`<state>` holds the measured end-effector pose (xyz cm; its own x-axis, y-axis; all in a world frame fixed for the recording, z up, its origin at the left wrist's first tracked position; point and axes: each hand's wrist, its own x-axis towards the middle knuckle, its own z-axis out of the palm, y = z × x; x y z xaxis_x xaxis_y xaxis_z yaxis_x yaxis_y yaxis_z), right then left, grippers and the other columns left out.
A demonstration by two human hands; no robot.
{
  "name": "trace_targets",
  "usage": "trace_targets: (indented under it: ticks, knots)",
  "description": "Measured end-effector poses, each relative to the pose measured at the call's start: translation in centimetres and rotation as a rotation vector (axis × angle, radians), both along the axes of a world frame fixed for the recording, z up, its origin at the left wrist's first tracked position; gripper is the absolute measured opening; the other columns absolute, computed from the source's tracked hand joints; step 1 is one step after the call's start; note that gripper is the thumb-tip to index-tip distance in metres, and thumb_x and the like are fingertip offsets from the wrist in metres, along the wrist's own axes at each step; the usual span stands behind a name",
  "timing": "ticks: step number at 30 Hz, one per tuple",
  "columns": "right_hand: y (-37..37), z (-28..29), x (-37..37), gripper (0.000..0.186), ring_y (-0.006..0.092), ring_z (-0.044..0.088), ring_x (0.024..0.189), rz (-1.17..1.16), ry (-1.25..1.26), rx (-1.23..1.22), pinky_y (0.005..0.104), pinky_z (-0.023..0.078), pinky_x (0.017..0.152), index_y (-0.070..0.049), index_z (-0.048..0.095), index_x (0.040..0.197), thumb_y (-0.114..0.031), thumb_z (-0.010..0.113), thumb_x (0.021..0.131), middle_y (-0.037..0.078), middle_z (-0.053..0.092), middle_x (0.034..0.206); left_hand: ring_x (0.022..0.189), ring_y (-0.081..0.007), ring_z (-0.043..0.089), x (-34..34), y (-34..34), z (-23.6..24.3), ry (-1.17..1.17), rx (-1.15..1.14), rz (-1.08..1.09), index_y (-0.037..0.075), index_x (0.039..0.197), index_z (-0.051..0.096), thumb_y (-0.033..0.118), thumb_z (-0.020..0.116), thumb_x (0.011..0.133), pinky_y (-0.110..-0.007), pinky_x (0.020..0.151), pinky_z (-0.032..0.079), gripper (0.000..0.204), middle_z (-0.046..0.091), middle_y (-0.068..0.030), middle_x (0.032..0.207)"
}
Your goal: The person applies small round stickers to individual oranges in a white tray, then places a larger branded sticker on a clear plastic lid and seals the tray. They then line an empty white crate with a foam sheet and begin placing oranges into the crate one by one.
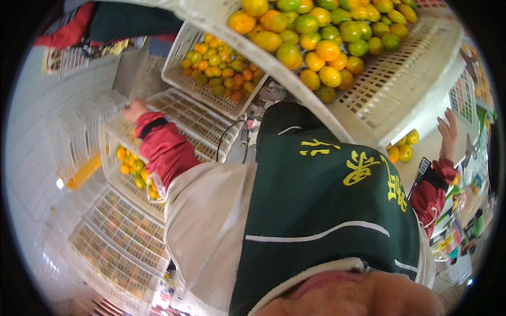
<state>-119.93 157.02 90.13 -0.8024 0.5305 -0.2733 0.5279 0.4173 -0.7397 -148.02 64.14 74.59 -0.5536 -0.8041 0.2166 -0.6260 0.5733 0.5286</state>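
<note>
My left hand (136,109), in a red sleeve, is curled in at the corner of a white crate; what its fingers hold, if anything, is too small to make out. Just below it, orange and green citrus fruit (132,167) sits in a white plastic crate (112,169). My right hand (448,134) is raised at the far right with its fingers stretched out and nothing in them. Close to it, a few citrus fruits (405,151) lie on a white surface. A large white crate (406,84) of loose citrus fruit (327,50) stands in front of my green apron (327,189).
Another white crate (176,68) of citrus stands at the upper left. Slatted crates (118,231) are at the lower left, near stacked clear plastic boxes (87,126). A person's dark and red clothing (121,21) shows at the top left. Colourful packages (469,226) lie at the right.
</note>
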Motion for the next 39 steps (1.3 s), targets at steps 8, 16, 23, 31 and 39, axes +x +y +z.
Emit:
trace_targets:
  ticks: [8, 16, 23, 31, 39]
  knots:
    - [-3.9, 1.0, 1.1, 0.049, 0.0191, 0.06, 0.109, -0.09, 0.126, -0.112, 0.0307, 0.043, 0.096, -0.002, 0.045, 0.138, -0.005, 0.055, 0.09, 0.01, 0.053, 0.134, 0.107, -0.0233, 0.061, -11.2, 35.4, 25.9, 0.372, 0.396, -1.565, -0.007, 0.129, 0.046, 0.004, 0.055, 0.092, -0.032, 0.095, 0.047, 0.039, 0.057, -0.0206, 0.124]
    - [-7.4, 2.4, 6.3, 0.043, 0.021, 0.06, 0.109, -0.239, 0.17, -0.136, 0.0318, 0.044, 0.096, -0.001, 0.05, 0.133, -0.006, 0.057, 0.091, 0.01, 0.058, 0.127, 0.112, -0.0331, 0.057, -17.7, 60.2, 12.5, -0.77, -0.382, -2.197, 0.009, 0.133, 0.049, 0.026, 0.072, 0.08, -0.038, 0.095, 0.046, 0.06, 0.06, -0.019, 0.121]
    - [-9.6, 2.0, 12.1, 0.041, 0.0206, 0.06, 0.108, -0.465, 0.122, -0.176, 0.0315, 0.044, 0.094, -0.001, 0.052, 0.131, -0.01, 0.058, 0.091, 0.011, 0.06, 0.124, 0.105, -0.0407, 0.055, -13.5, 63.9, -0.6, -0.093, -0.999, -2.085, 0.012, 0.13, 0.044, 0.019, 0.073, 0.072, -0.047, 0.088, 0.048, 0.065, 0.054, -0.0156, 0.121]
    - [-10.7, 3.7, 9.0, 0.041, 0.0218, 0.059, 0.11, -0.406, 0.167, -0.243, 0.0336, 0.043, 0.098, 0.002, 0.051, 0.131, -0.011, 0.056, 0.093, 0.013, 0.06, 0.124, 0.083, -0.0372, 0.065, -12.2, 65.2, 7.9, 0.132, -0.314, -2.205, 0.005, 0.113, 0.054, 0.038, 0.074, 0.074, -0.044, 0.07, 0.053, 0.055, 0.064, -0.0189, 0.098]
    - [-15.5, 7.8, -8.0, 0.066, 0.0258, 0.059, 0.108, 0.072, 0.84, -0.904, 0.0358, 0.048, 0.093, -0.003, 0.037, 0.141, -0.032, 0.063, 0.088, 0.016, 0.055, 0.126, 0.097, -0.0326, 0.06, -1.3, 68.1, 25.2, 0.906, 0.157, -2.596, -0.003, 0.126, 0.049, 0.031, 0.081, 0.07, -0.038, 0.084, 0.05, 0.073, 0.061, -0.0177, 0.105]
